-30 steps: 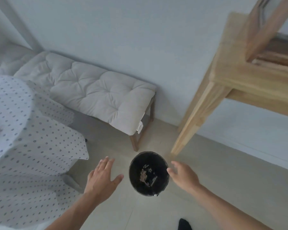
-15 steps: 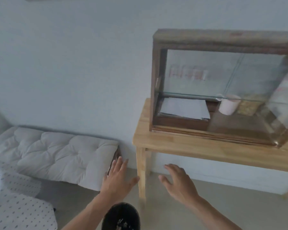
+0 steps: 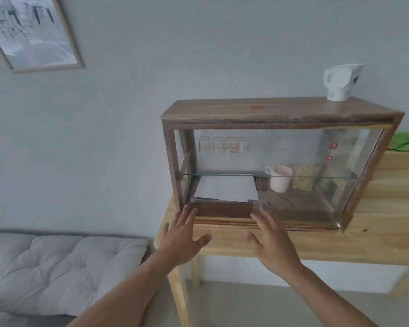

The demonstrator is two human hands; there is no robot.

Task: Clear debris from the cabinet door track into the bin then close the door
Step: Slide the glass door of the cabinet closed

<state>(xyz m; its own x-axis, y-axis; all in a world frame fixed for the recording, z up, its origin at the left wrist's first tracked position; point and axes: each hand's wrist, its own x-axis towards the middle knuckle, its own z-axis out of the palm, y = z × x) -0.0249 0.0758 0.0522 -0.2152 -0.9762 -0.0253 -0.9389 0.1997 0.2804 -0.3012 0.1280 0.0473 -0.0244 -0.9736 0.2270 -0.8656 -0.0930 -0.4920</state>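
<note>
A dark wooden cabinet (image 3: 281,112) with sliding glass doors stands on a light wooden table (image 3: 340,246). The glass door (image 3: 316,185) covers the right part; the left part stands open. The door track (image 3: 222,219) runs along the cabinet's bottom front edge. My left hand (image 3: 182,237) is open, fingertips near the track's left end. My right hand (image 3: 272,239) is open with spread fingers, its fingertips near the glass door's left edge. Neither hand holds anything. The bin is out of view.
Inside the cabinet lie white papers (image 3: 224,188), a pink mug (image 3: 280,178), glass jars (image 3: 222,143) and packets. A white jug (image 3: 340,82) stands on the cabinet top. A cushioned bench (image 3: 57,267) is at the lower left, a framed picture (image 3: 31,29) on the wall.
My view has swung up from the black bin on the floor to the cabinet. Both open hands have risen from beside the bin to the cabinet's bottom front edge.
</note>
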